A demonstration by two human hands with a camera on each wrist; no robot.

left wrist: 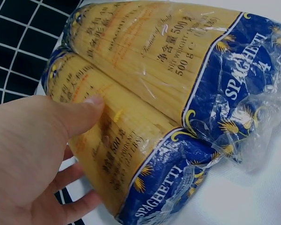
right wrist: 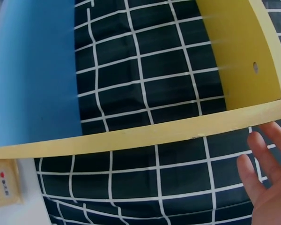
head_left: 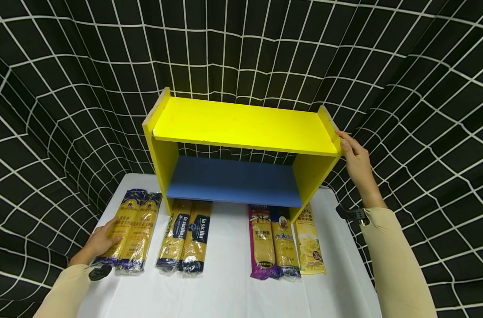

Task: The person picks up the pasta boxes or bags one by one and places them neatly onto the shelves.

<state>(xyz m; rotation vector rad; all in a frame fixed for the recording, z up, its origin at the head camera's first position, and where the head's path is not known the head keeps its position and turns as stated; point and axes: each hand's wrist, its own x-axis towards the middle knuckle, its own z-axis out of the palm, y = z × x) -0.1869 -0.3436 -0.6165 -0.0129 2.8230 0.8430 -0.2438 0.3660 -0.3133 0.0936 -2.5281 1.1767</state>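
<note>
While your right hand (head_left: 357, 161) rests flat-fingered on the yellow shelf's (head_left: 245, 126) side, curl your left hand (head_left: 100, 242) firmly round the leftmost spaghetti packs (head_left: 133, 229) on the table (head_left: 225, 291) before lifting.

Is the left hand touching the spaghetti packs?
Touching. The left wrist view shows the left hand on the nearer of the two spaghetti packs, thumb pressed on top and fingers curled underneath.

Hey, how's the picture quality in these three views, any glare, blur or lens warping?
Head view: sharp, evenly lit, but wide-angle warping bows the grid backdrop around the yellow shelf. Left wrist view: glare streaks on the spaghetti packs; the left hand looks soft up close. Right wrist view: the shelf edge curves, and the right hand is slightly blurred.
</note>
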